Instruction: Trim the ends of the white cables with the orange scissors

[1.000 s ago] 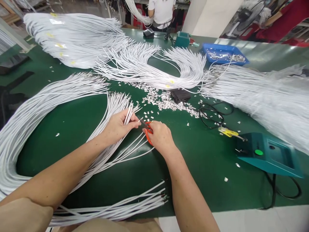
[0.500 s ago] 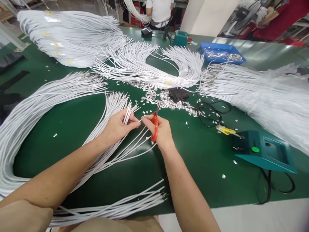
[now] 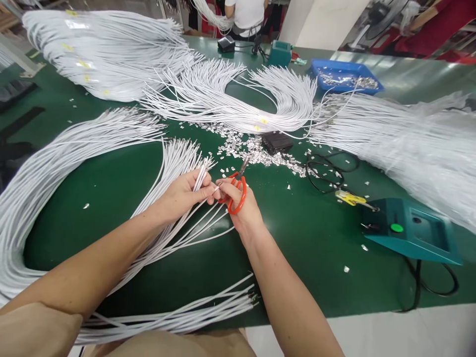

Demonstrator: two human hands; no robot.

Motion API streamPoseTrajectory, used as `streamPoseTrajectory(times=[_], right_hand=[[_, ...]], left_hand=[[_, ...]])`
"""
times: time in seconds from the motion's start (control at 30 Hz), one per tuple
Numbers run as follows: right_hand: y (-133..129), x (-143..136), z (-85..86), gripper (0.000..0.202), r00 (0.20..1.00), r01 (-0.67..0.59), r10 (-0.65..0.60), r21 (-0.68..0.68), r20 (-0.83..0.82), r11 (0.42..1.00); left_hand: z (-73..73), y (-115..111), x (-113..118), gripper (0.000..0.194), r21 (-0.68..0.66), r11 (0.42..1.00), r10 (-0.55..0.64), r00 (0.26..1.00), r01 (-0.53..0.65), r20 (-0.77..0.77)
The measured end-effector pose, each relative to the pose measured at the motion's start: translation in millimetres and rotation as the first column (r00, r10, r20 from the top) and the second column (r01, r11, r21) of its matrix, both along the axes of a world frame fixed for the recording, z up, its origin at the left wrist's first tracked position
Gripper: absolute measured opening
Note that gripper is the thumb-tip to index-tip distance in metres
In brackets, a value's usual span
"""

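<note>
Pinching a few thin white cables (image 3: 200, 179) near their cut ends in our left hand (image 3: 182, 194), we held orange scissors (image 3: 235, 191) tight in our right hand (image 3: 240, 206) above the green table (image 3: 297, 233). They looked light and limp, best gripped close to the tips

A long green table (image 3: 327, 238) fills most of the frame. At the upper middle a white pillar (image 3: 316, 22) rises behind it, with a standing fan (image 3: 383, 15) at the upper right. A pale floor (image 3: 372, 332) shows at the lower right. Light is bright and even.
</note>
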State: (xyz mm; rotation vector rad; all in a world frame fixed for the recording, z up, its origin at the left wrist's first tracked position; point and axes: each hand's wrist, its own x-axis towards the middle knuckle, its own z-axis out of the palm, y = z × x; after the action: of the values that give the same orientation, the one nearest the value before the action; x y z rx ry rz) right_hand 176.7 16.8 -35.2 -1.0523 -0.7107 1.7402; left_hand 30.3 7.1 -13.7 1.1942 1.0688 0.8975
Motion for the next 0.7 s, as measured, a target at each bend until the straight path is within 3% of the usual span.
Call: streamPoseTrajectory(times=[0.1,0.2,0.27,0.5,0.7], right_hand=[[0.0,1.8,1.6,0.018,0.989,0.031,-0.039,0.054,0.142,0.998],[1.4,8.8,9.4,0.018,0.920,0.139,-0.203,0.205,0.335,0.969],[2.1,12.8,14.8,0.020,0.900,0.157,-0.245,0.256,0.360,0.954],[-2.7,7.6,18.2,0.024,0.924,0.018,-0.078,0.162,0.374,0.987],[-3.6,9.2,9.1,0.020,0.828,-0.035,-0.121,0.265,0.548,0.964]], left_hand=[[0.2,-0.5,0.9,0.026,-0.043,0.999,-0.007,0.998,0.010,0.062],[-1.1,0.7,0.3,0.027,-0.068,0.997,0.043,0.998,-0.039,0.052],[-1.4,1.8,-0.3,0.029,-0.074,0.995,0.076,0.996,-0.073,0.035],[1.5,2.2,0.9,0.032,-0.004,0.986,0.166,0.979,-0.168,-0.120],[3.6,6.8,-10.2,0.028,-0.016,0.999,0.040,0.982,-0.044,-0.184]])
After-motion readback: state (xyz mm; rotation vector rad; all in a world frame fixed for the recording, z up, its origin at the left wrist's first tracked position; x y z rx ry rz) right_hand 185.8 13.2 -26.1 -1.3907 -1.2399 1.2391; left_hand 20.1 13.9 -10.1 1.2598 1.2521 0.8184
